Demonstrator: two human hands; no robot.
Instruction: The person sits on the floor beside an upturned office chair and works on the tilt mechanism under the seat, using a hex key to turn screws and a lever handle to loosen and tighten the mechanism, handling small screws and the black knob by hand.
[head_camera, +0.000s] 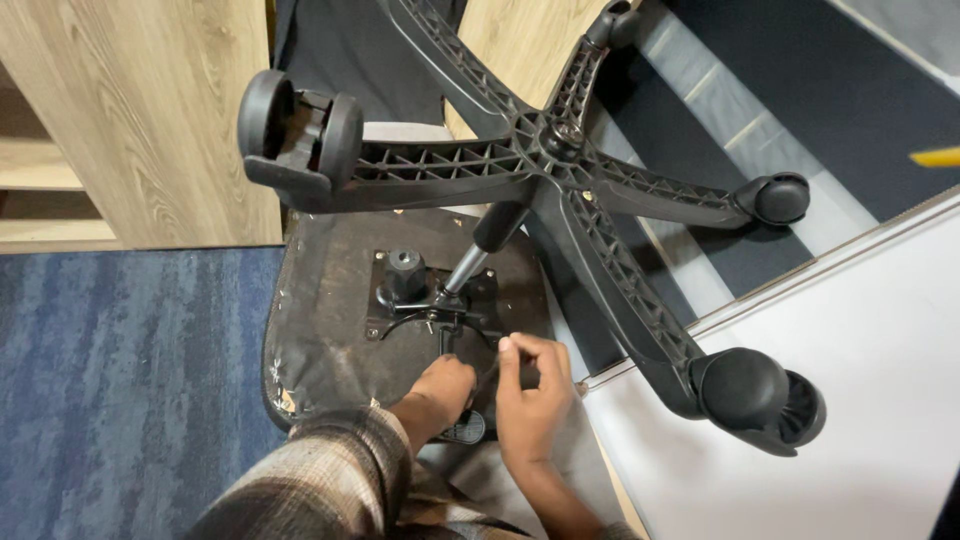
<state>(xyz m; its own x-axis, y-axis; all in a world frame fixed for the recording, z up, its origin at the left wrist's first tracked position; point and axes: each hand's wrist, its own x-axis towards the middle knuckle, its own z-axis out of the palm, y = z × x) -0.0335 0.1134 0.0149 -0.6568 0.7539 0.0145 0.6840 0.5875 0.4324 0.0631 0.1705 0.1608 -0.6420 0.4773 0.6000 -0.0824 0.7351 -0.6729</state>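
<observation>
Nearest to me, my left hand (440, 388) rested closed over the lever (452, 335) under the overturned office chair, knuckles up, fingers curled down around it near the near edge of the seat underside (320, 320). I could not tell how tightly they gripped, since the back of the hand hid the fingertips. Just beside it, my right hand (530, 400) had its thumb and forefinger pressed together, pinching what looked like a thin dark tool (490, 372); the tool's tip was too small to make out. My plaid sleeve (320, 470) covered the left forearm.

Just beyond the hands sat the mounting plate (430, 295), fixed in the middle of the worn seat underside, with a round black knob (404, 265) towards its left edge. The gas cylinder (478, 255) rose at a slant from the plate to the hub of the five-arm base (555, 145).

To do this well, I judged that the left hand should keep the lever steady while the right worked the tool squarely, slowly, with the wrist clear of the base arm running past it. The castors (300, 135) hung free overhead and could swing, so bumping the base seemed the main risk.

Farthest off lay blue carpet (120, 370), wood panelling (150, 110) and a pale floor (850, 400).
</observation>
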